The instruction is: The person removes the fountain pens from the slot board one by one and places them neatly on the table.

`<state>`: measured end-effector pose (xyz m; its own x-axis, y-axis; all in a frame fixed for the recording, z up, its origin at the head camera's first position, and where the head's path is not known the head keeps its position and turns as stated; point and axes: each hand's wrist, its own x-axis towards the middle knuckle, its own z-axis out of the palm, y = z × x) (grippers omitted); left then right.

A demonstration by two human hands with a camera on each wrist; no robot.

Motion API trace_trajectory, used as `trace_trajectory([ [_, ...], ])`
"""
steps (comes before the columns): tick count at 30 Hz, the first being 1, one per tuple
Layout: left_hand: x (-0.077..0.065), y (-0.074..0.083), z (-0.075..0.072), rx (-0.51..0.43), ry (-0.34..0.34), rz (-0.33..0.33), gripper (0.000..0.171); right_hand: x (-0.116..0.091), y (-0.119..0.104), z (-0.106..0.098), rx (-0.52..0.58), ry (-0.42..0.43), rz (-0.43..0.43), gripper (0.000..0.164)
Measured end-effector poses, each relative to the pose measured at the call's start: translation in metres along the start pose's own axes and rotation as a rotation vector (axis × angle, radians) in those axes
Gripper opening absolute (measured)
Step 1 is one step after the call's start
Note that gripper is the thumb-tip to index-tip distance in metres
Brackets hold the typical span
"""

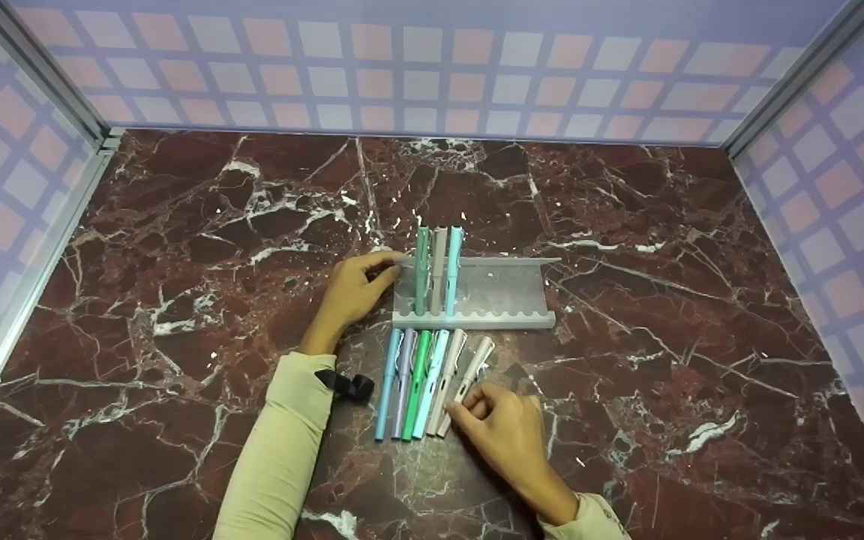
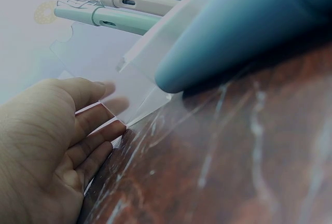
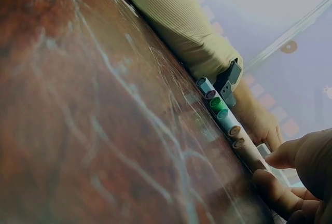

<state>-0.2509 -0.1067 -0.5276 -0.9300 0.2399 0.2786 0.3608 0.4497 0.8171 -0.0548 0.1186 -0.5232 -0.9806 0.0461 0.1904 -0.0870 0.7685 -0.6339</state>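
A clear plastic pen rack (image 1: 507,291) with a notched front lip stands in the middle of the head view. Three capped pens lean in its left part: a dark green pen (image 1: 421,270), a taupe pen (image 1: 439,270) and a light blue pen (image 1: 454,270). My left hand (image 1: 352,294) holds the rack's left end; in the left wrist view its fingertips (image 2: 120,103) show through the clear plastic. My right hand (image 1: 505,429) pinches the lower part of a beige pen (image 1: 479,356), the rightmost in a row lying before the rack. Its lower end is partly covered by the fingers.
Left of the pinched pen lie several more: a blue pen (image 1: 387,382), a purple pen (image 1: 404,382), a green pen (image 1: 417,382), a pale blue pen (image 1: 432,382) and another beige pen (image 1: 447,382). Checkered panels (image 1: 432,82) border the dark red marbled table (image 1: 664,315).
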Motion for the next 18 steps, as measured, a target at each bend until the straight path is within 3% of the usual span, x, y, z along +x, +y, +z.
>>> trace_trajectory([
  [9, -0.001, 0.001, 0.000, 0.002, 0.002, -0.013, 0.022, 0.001, 0.000, 0.000, 0.017, 0.010, 0.012, 0.022],
  [18, 0.000, 0.000, 0.000, 0.007, -0.004, -0.021, 0.021, 0.011, 0.009, -0.001, 0.162, 0.132, -0.038, 0.011],
])
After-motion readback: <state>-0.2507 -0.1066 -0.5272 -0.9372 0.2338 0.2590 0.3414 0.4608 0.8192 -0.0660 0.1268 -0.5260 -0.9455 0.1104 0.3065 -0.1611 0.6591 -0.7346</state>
